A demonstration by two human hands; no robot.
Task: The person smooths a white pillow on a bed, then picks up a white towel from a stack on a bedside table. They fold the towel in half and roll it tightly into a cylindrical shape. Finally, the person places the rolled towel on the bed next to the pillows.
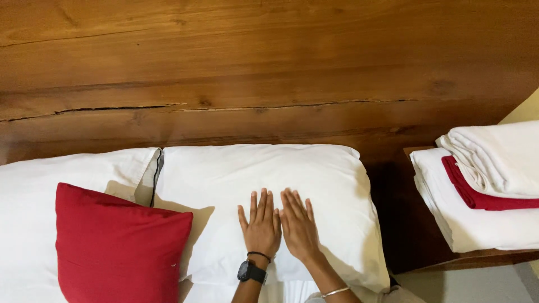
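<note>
Both hands pressed flat, fingers spread, gripping nothing: left hand [260,227] and right hand [298,226] side by side, nearly touching, on the plump white pillow [314,174] against the grained, cracked wooden headboard [269,73]. Beside it, a second white pillow [62,168] fronted by a square red cushion [115,249]. Off right, folded white linen [499,160] sandwiching a folded red cloth [477,196] on a dark wooden bedside table [412,235].

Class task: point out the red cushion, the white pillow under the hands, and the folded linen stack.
Red cushion [115,247], head view, its middle.
White pillow [252,171], head view, upper face.
Folded linen stack [477,224], head view, bottom white layer.
</note>
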